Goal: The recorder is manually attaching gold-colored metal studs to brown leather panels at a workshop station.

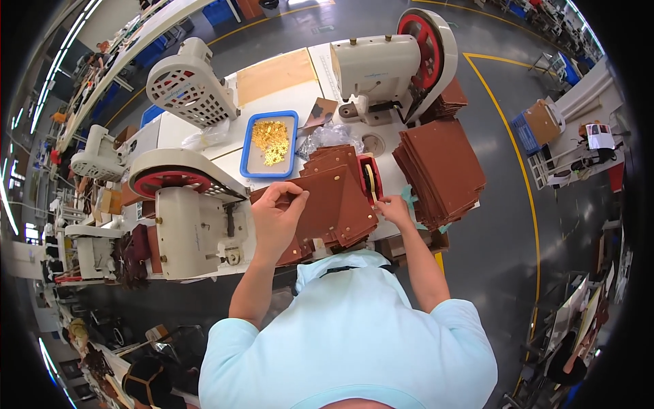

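My left hand [276, 215] hovers over the left side of a brown leather-like panel [320, 198], thumb and forefinger pinched together; anything between them is too small to make out. Gold studs dot the panel, which lies on a fanned pile of similar brown pieces. To its right stands a red tape dispenser [368, 178] with a pale roll in it. At the dispenser's near end my right hand [394, 209] has its fingers closed, and what they pinch is hidden. Beyond the pile sits a blue tray [293, 155] holding many small gold-coloured metal parts [271, 142].
A stack of brown panels [439, 170] rises at the right edge of the table. Pale machines with red wheels stand at the left [187, 232] and far right [378, 65]. Clear plastic bags [330, 138] lie behind the pile, and a wooden board [276, 76] lies farther back.
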### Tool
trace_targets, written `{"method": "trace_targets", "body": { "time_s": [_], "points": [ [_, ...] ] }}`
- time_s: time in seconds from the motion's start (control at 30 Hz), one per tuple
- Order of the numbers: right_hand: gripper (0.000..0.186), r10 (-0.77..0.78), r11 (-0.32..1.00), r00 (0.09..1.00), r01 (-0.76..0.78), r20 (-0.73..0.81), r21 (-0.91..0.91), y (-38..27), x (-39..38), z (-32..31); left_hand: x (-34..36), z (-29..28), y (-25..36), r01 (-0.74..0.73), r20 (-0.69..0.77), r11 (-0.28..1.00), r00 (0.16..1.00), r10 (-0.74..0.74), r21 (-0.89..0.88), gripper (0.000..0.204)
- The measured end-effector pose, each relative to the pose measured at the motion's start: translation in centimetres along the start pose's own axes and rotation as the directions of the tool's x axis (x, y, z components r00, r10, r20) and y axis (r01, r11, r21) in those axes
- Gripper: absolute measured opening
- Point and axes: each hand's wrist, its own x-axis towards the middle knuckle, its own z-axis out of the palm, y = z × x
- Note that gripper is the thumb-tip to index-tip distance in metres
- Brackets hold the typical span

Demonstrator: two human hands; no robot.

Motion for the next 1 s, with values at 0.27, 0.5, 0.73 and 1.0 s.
{"method": "trace_targets", "body": {
  "time_s": [0.27, 0.5, 0.73, 1.0],
  "points": [
    [0.019, 0.244, 0.746, 0.964, -0.254, 0.102, 0.616, -2.1, -2.6, -0.1, -0.6, 0.0, 1.6, -0.091, -0.088, 0.994, 0.992, 0.096, 0.055, 0.052],
    [0.018, 0.223, 0.667, 0.975, -0.146, -0.008, 0.731, -0.2, -4.1, 1.8, 0.7, -1.1, -1.4, -0.057, 0.205, 0.889, 0.978, -0.043, 0.454, 0.055],
    [0.018, 0.209, 0.720, 0.978, -0.141, -0.018, 0.680, 0.7, -3.7, 2.5, 2.1, -0.9, -1.2, -0.117, 0.264, 0.803, 0.963, -0.052, 0.585, 0.039],
    [0.021, 0.132, 0.848, 0.981, -0.038, -0.142, 0.528, 1.8, -3.7, 2.9, 3.6, -0.5, -1.3, -0.177, 0.282, 0.746, 0.959, -0.015, 0.642, 0.026]
  ]
}}
